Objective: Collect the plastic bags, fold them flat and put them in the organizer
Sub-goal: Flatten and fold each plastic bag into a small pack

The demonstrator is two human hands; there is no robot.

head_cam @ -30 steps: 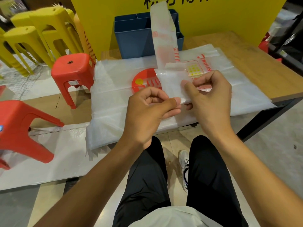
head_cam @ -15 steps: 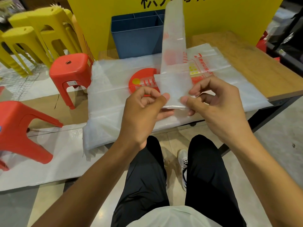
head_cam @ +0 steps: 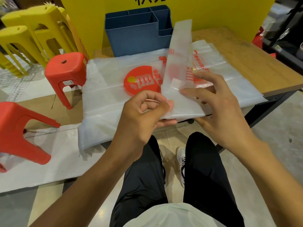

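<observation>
A long folded strip of translucent plastic bag (head_cam: 178,63) stands up from my hands over the table's near edge. My left hand (head_cam: 144,115) pinches its lower left corner between thumb and fingers. My right hand (head_cam: 218,108) has spread fingers, the index laid across the strip's folded lower part (head_cam: 185,107). Several flat plastic bags (head_cam: 111,92) with a red round print lie stacked on the wooden table (head_cam: 255,63). The blue organizer (head_cam: 136,38), with several compartments, stands at the back of the table.
A yellow board (head_cam: 213,12) rises behind the organizer. Red stools (head_cam: 65,71) and stacked yellow stools (head_cam: 32,30) stand to the left, with plastic sheeting (head_cam: 49,161) on the floor. My legs are under the table's near edge.
The upright strip has tilted to the right. My right hand has let go of its pinch and spread its fingers over the lower fold. My left hand keeps its pinch.
</observation>
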